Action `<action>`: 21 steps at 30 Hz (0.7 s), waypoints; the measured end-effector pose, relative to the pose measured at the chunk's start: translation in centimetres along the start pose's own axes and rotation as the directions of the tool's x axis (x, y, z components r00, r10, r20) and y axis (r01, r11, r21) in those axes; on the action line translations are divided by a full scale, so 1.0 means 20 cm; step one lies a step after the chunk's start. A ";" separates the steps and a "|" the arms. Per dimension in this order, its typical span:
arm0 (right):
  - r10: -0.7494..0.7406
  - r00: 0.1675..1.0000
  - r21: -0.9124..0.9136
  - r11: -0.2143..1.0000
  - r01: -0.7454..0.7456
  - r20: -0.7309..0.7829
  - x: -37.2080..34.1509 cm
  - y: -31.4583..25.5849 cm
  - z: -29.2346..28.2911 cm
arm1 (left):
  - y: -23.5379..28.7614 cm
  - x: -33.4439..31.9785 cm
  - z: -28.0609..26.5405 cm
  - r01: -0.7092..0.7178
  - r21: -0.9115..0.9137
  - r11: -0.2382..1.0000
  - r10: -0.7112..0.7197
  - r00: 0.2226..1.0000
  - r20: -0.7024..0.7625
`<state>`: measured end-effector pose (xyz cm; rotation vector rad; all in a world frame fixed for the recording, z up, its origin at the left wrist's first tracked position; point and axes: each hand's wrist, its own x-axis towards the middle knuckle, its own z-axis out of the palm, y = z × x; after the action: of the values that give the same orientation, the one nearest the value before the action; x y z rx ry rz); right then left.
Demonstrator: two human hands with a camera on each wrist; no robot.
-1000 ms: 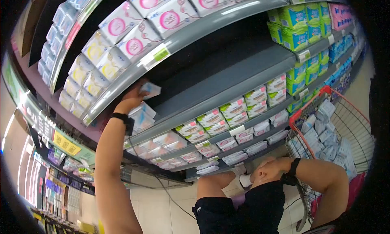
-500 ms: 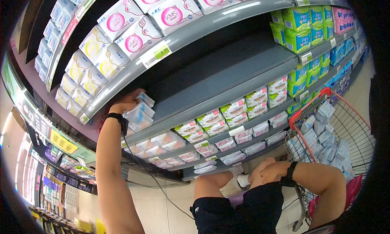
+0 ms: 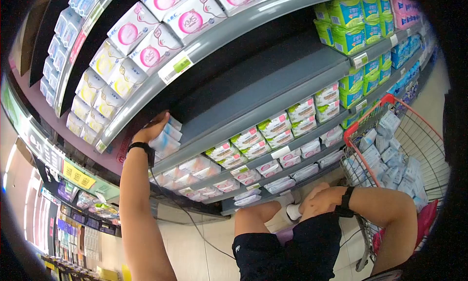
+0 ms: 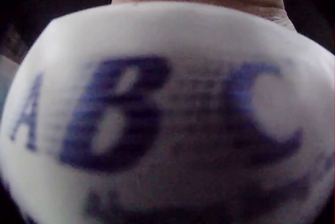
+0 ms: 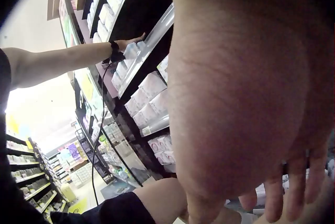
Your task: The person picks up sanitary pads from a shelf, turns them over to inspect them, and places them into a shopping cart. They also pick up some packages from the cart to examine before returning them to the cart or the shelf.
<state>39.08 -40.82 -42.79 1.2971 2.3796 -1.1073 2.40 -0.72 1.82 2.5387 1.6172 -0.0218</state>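
Observation:
At the left end of the middle shelf [image 3: 273,76], my left hand [image 3: 155,129] lies over the top of stacked white and pale blue soft packs [image 3: 168,138]. In the right wrist view the left hand [image 5: 130,42] reaches across these packs with its fingers stretched out. A white pack [image 4: 183,114] with large dark blue letters "ABC" fills the left wrist view, blurred, with part of the hand showing behind its top edge. My right hand [image 3: 321,201] rests by my knee; its loose fingers [image 5: 274,198] hold nothing in the right wrist view.
White packs with pink circles [image 3: 190,21] line the shelf above, and green packs [image 3: 348,37] stand farther right. A wire shopping cart [image 3: 424,135] with many pale packs stands at my right. A thin black cable [image 3: 195,225] hangs from my left wrist.
One second ago my left hand held a pack above the stack. That pack now sits on the stack with the hand over it. My right hand stays by the knee.

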 end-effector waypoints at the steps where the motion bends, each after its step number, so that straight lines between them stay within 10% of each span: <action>1: -0.028 0.999 0.011 1.000 0.028 0.034 -0.02 -0.02 -0.03 | 0.04 -0.02 -0.01 0.000 0.012 1.000 0.000 1.000 -0.012; 21: 0.000 0.999 0.092 0.996 -0.004 0.040 -0.14 -0.17 -0.19 | -0.06 -0.13 0.07 -0.091 -0.053 0.994 0.089 0.996 -0.031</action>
<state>38.71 -41.04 -36.99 1.2929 2.3232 -1.2434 0.19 -2.79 0.45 2.5785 1.4897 0.0666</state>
